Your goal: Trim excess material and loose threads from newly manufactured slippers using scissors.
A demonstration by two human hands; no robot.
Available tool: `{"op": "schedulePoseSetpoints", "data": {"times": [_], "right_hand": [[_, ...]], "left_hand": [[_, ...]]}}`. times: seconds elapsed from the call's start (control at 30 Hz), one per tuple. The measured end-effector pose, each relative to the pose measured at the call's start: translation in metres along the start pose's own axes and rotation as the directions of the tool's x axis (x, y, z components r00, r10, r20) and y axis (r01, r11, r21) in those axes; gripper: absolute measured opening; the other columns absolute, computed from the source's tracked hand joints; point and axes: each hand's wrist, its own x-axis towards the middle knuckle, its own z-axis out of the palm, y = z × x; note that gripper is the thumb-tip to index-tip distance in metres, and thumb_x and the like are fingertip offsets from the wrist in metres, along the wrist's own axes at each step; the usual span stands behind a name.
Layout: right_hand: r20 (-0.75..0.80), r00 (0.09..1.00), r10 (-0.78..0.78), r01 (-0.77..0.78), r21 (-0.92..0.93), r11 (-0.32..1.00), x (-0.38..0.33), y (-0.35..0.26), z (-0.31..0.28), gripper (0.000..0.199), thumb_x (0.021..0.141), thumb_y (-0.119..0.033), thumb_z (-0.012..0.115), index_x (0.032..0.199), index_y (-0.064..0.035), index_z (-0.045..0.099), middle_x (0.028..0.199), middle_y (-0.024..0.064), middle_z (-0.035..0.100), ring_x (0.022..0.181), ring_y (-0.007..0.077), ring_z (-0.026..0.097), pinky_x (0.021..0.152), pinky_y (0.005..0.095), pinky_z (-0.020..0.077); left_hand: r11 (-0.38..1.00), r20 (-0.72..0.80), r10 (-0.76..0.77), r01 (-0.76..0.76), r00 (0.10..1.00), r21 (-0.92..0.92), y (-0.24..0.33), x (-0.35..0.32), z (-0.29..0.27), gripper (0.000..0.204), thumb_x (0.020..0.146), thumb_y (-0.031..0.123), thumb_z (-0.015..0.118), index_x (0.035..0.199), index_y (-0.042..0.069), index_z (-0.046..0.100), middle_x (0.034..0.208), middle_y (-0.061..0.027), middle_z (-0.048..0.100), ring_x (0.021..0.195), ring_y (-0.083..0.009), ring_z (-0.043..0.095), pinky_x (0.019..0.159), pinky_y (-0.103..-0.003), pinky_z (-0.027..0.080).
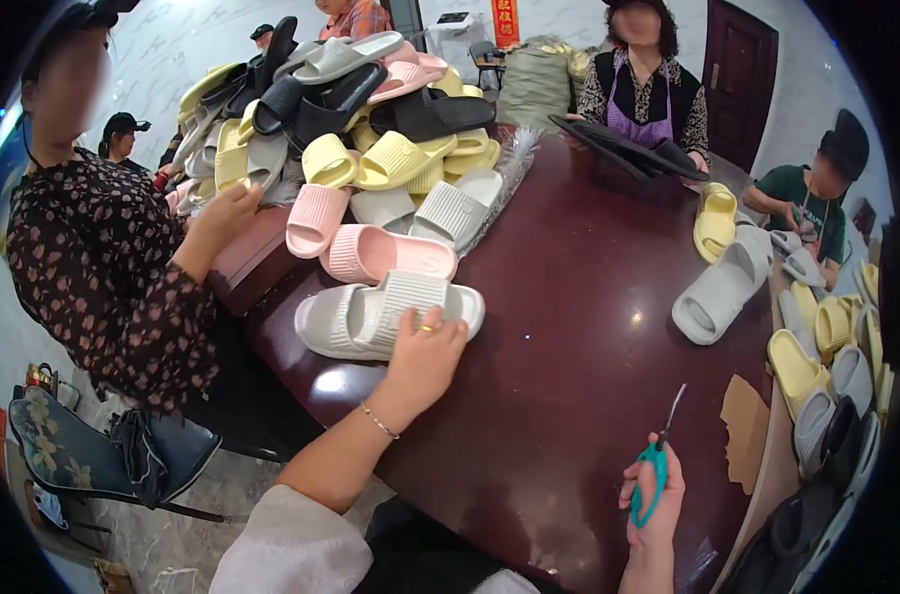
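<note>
Teal-handled scissors [655,473] stand upright in my right hand [654,500], fingers closed around them. My left hand [425,358] rests spread on a grey slipper pair [386,315] on the dark tabletop [579,327]; a big slipper pile [351,119] beyond looks unhandled.

Even, fairly bright indoor light from overhead. Glossy dark red desk [569,327] throws back small hot spots and broad soft sheen, strongest near its centre and front edge. Shadows soft and short. Heavy fisheye: desk edge bows, black vignette fills the corners. Centre sharp enough; rim detail smeared and compressed, right side worst. Faces blurred out.
</note>
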Motion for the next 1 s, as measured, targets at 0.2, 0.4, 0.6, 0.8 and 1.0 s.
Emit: {"op": "schedulePoseSetpoints", "data": {"times": [0.2,0.4,0.6,0.8,1.0], "right_hand": [[0.262,0.906,-0.332,0.415,-0.702,0.578,-0.003,0.011,0.003,0.06,0.069,-0.006,0.074,0.122,-0.0022,0.047,0.082,0.0048,0.057,0.068,0.0103,0.055,0.06,0.023,0.0469],[0.263,0.91,-0.32,0.398,-0.769,0.5,-0.014,0.005,0.008,0.064,0.063,-0.009,0.079,0.119,-0.0038,0.048,0.09,0.009,0.058,0.08,0.0166,0.058,0.07,0.0304,0.0491],[0.281,0.85,-0.446,0.467,-0.792,0.392,0.0,-0.019,0.014,0.067,0.062,-0.023,0.08,0.118,-0.0051,0.047,0.098,0.0163,0.054,0.086,0.0321,0.058,0.071,0.0384,0.0487],[0.251,0.747,-0.616,0.517,-0.802,0.3,0.001,-0.011,-0.006,0.068,0.061,-0.019,0.08,0.119,-0.0049,0.046,0.097,0.0157,0.054,0.083,0.0294,0.058,0.065,0.0362,0.0498],[0.198,0.805,-0.559,0.501,-0.733,0.46,-0.019,-0.007,-0.008,0.066,0.064,-0.02,0.079,0.119,-0.0047,0.047,0.094,0.0144,0.055,0.082,0.0295,0.058,0.063,0.0361,0.0493]], "left_hand": [[0.992,-0.062,-0.116,0.113,0.991,-0.05,-0.051,-0.021,0.022,0.041,0.071,0.012,0.062,0.112,0.007,0.055,0.1,-0.0076,0.057,0.11,-0.0272,0.047,0.097,-0.049,0.032],[0.953,-0.025,-0.177,0.165,0.984,-0.252,-0.029,-0.014,-0.006,0.041,0.074,0.012,0.064,0.114,0.005,0.055,0.103,-0.0105,0.057,0.112,-0.0299,0.047,0.098,-0.052,0.03],[0.737,-0.049,0.132,-0.131,0.99,-0.663,0.041,0.015,-0.053,0.036,0.081,0.01,0.059,0.116,0.003,0.054,0.11,-0.011,0.058,0.111,-0.0289,0.05,0.098,-0.045,0.033],[0.033,0.06,0.055,0.058,0.997,-0.998,0.112,0.036,-0.056,0.024,0.09,0.011,0.051,0.112,0.001,0.057,0.109,-0.008,0.059,0.106,-0.0171,0.052,0.092,-0.031,0.039],[-0.073,0.12,0.268,0.145,0.956,-0.987,0.125,0.052,-0.069,0.023,0.092,0.013,0.049,0.111,0.001,0.057,0.107,-0.0069,0.058,0.101,-0.0131,0.053,0.086,-0.029,0.043]]}}
